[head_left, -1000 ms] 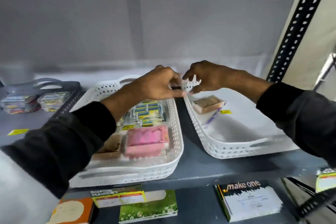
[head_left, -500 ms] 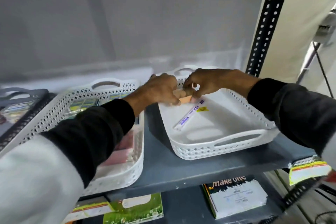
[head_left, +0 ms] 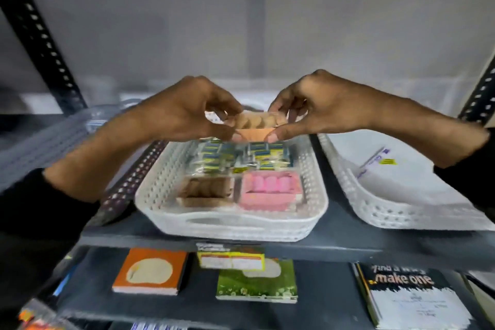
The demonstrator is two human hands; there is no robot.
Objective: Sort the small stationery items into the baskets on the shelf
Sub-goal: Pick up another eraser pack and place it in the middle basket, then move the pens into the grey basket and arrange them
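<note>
My left hand (head_left: 184, 112) and my right hand (head_left: 318, 107) together hold a small orange box of tan erasers (head_left: 257, 127) above the back of the middle white basket (head_left: 230, 225). That basket holds yellow-blue packets (head_left: 241, 155), a brown box (head_left: 206, 190) and a pink box of erasers (head_left: 270, 187). The white basket on the right (head_left: 375, 209) contains a pen in a wrapper (head_left: 372, 161) and a small yellow label (head_left: 388, 161).
A grey basket (head_left: 53, 139) sits at the left of the shelf. Black perforated uprights (head_left: 42, 43) frame the shelf. On the lower shelf lie an orange notebook (head_left: 150, 270), a green notebook (head_left: 257, 281) and a black "make one" notebook (head_left: 407, 295).
Both hands lifted the orange box out of the right basket and carried it left, over the middle basket. The view swung left with them.
</note>
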